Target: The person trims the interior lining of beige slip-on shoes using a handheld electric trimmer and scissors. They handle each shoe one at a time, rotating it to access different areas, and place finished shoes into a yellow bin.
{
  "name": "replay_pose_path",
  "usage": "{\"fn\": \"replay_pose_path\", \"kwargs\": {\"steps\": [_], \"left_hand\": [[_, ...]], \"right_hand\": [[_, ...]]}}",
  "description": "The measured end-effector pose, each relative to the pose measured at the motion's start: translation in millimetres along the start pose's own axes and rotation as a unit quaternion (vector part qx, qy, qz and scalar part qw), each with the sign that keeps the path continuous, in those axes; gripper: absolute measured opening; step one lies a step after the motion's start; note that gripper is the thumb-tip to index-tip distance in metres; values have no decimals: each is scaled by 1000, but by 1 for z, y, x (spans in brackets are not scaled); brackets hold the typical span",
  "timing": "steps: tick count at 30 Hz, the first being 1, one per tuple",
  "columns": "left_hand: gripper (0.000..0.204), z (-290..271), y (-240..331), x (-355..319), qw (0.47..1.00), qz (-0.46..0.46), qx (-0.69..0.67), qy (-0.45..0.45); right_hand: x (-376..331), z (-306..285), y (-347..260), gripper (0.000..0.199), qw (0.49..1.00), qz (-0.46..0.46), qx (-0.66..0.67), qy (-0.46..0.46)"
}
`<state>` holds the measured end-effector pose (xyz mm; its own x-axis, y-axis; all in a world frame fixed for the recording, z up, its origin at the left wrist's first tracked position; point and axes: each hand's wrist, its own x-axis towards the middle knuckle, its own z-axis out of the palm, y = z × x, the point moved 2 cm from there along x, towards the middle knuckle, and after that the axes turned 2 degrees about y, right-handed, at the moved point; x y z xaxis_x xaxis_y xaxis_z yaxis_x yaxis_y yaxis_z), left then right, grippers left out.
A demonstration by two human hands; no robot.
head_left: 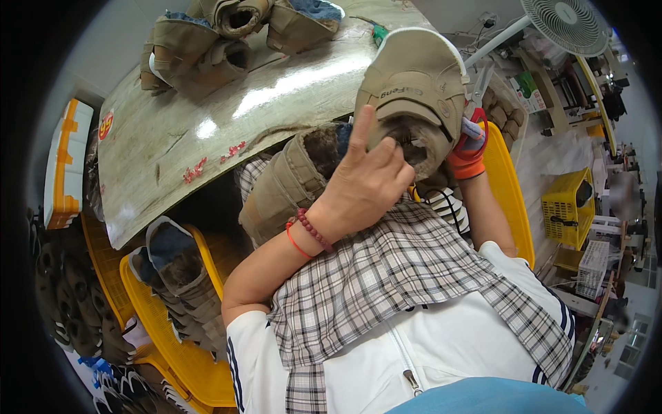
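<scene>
A khaki fur-lined shoe (414, 72) with a white sole edge is held up before my chest, its furry opening towards me. At that opening is my left hand (369, 181), the index finger stretched up and the other fingers curled against the collar. My right hand (472, 148), in an orange and pale glove, is at the shoe's right side. It is closed around the red handles of scissors (477, 110), whose blades point up beside the shoe. Whether it also supports the shoe is hidden. A second khaki shoe (283, 190) lies on my plaid apron, beyond my left forearm.
Several khaki shoes (186, 45) are piled on the worn table (158, 148) ahead. Yellow baskets stand at my left (172, 355) and right (509, 200), the left one holding shoes. A white fan (565, 24) and another yellow crate (567, 207) are farther right.
</scene>
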<state>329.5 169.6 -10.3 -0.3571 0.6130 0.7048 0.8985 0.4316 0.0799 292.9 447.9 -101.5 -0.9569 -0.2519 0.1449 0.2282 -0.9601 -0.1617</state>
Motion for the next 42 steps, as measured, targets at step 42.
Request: {"fn": "replay_pose_path", "kwargs": {"steps": [42], "left_hand": [[47,9,-56,-206,319,-663,-634,237]], "right_hand": [[42,-50,203,34,690,-1,-716,-111]]}}
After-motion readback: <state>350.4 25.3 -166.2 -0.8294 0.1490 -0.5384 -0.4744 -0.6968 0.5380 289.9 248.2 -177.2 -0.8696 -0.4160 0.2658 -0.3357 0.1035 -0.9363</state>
